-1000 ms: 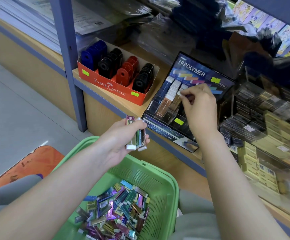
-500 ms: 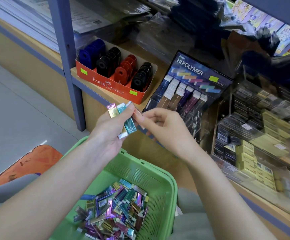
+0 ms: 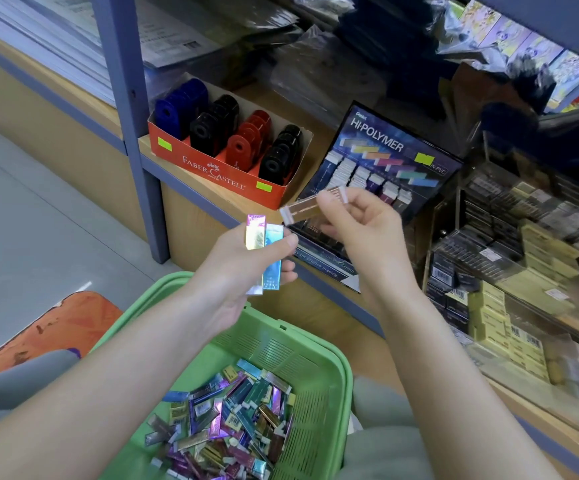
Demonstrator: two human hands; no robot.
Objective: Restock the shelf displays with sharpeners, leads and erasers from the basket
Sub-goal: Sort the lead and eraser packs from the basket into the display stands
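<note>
My left hand (image 3: 246,268) grips two slim foil-wrapped erasers (image 3: 264,244), one gold-pink and one teal, above the green basket (image 3: 336,368). My right hand (image 3: 364,230) pinches a brown eraser (image 3: 307,206) by one end, level and just in front of the black Hi-Polymer display (image 3: 392,157). That display holds rows of erasers in several colours. The basket below holds a loose pile of several shiny erasers (image 3: 232,420).
A red Faber-Castell box (image 3: 212,168) with blue, black and red sharpeners stands left of the display. A blue shelf post (image 3: 135,133) rises at the left. Clear cases of lead boxes (image 3: 523,271) fill the shelf to the right. An orange stool (image 3: 46,327) sits on the floor.
My right hand came back from the display to my left hand, took a brown eraser from its bundle, and now lifts it toward the display. My left hand holds fewer erasers.
</note>
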